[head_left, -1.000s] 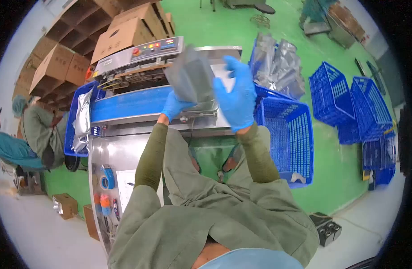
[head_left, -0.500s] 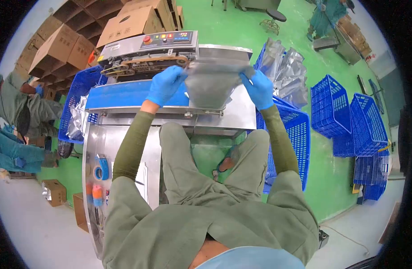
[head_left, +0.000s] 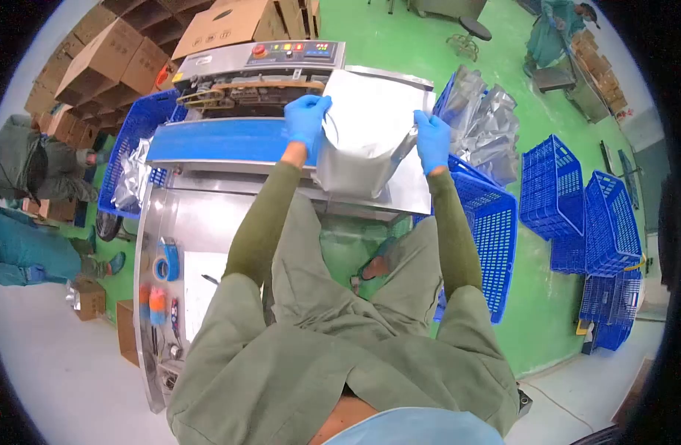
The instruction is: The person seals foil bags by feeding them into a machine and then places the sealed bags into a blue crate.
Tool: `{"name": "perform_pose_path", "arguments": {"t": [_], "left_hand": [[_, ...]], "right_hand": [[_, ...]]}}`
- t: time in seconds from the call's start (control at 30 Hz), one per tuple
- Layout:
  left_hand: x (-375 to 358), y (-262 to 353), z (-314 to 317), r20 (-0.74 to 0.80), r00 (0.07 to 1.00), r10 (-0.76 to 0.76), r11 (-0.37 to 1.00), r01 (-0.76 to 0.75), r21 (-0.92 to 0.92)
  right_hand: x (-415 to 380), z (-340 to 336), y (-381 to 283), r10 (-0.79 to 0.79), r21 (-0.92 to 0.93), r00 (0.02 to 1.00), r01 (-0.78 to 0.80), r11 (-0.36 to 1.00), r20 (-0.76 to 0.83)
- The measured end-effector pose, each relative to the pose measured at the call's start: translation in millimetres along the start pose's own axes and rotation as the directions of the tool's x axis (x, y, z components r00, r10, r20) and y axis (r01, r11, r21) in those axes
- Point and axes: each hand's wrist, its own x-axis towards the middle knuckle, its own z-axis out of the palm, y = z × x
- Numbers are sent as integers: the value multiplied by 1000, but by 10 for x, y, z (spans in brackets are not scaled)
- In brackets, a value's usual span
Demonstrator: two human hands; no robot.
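Observation:
A silvery foil bag [head_left: 370, 126] is stretched between my hands above the steel table at the right end of the machine. My left hand [head_left: 306, 122], in a blue glove, pinches the bag's left edge. On the opposite edge my right hand [head_left: 432, 139], gloved in blue too, has its fingers closed on the foil. The bag's broad face shows pale and bright, and its lower part bulges toward me. Left of it are the blue conveyor belt [head_left: 222, 141] and the band sealing machine [head_left: 259, 70], with a lit control panel.
Blue crates with foil bags stand at the left [head_left: 116, 167] and right [head_left: 492, 237]. More foil bags [head_left: 488, 126] lie at the right. Tape [head_left: 167, 263] and paper [head_left: 205, 285] rest on the steel bench. Stacked crates [head_left: 551, 189], cartons [head_left: 233, 30] and other people surround me.
The foil bag has turned from a blurred, dark, tilted position to show its bright broad face. Both hands keep hold of its edges. The camera view has shifted slightly.

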Motion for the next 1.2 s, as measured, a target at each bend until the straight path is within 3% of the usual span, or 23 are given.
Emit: {"name": "perform_pose_path", "arguments": {"t": [0.07,0.13,0.23,0.27,0.4,0.5,0.57,0.63,0.67,0.7,0.73,0.8,0.9,0.97,1.03,1.07,1.1,1.13,1.2], "left_hand": [[205,-713,104,9,998,-57,995,56,77],[392,-1258,153,-28,992,-127,990,128,53],[468,-1324,66,-38,983,-181,983,180,-20],[449,-1177,5,-50,969,-240,970,242,36],[682,-1322,-178,-79,992,-94,955,112,275],[851,-1439,-335,-72,976,-207,957,217,192],[935,-1461,-507,-86,983,-161,946,179,270],[1000,-1425,-802,-75,977,-199,941,212,265],[1007,-1391,-993,-25,985,-171,958,172,231],[1123,-1644,-1278,60,996,-71,978,57,202],[1196,-1646,-1538,147,987,-68,883,-9,469],[1167,-1496,-2021,221,974,48,803,-169,571],[948,-1191,-2673,176,984,34,816,-129,564],[600,-1081,-3238,84,996,13,804,-60,591],[142,-1004,-3987,-32,999,-33,762,46,646],[-119,-1028,-4327,-92,994,-59,728,106,677],[-397,-1071,-4645,-149,985,-90,685,170,708],[-679,-1114,-4943,-205,971,-121,629,235,741],[-1179,-1204,-5326,-293,938,-188,507,348,789]], "right_hand": [[267,145,690,-283,-275,955,296,915,87],[398,274,898,-307,-350,941,339,873,145],[545,498,1125,-303,-446,924,379,811,235],[580,589,1205,-278,-465,928,366,806,248],[689,918,1340,-240,-462,931,347,816,276],[698,1149,1319,-213,-428,930,330,841,298],[670,1302,1223,-206,-381,927,322,867,313],[548,1499,1002,-294,-399,898,413,819,327],[544,1652,1082,-527,-487,782,621,614,332],[518,1734,988,-464,-447,820,571,689,335],[425,1818,796,-393,-369,869,486,792,301],[216,1789,388,-279,-219,945,313,924,171],[-254,1234,-162,-163,-152,979,143,978,-123],[-828,390,172,-102,-351,980,37,936,-168],[-1737,-697,386,42,-648,962,-213,732,-269],[-2233,-1237,521,154,-763,928,-368,532,-340],[-2718,-1730,627,297,-810,858,-500,306,-418],[-3207,-2159,690,346,-826,772,-563,-18,-533],[-3920,-2779,995,412,-694,578,-683,-228,-705]]}}
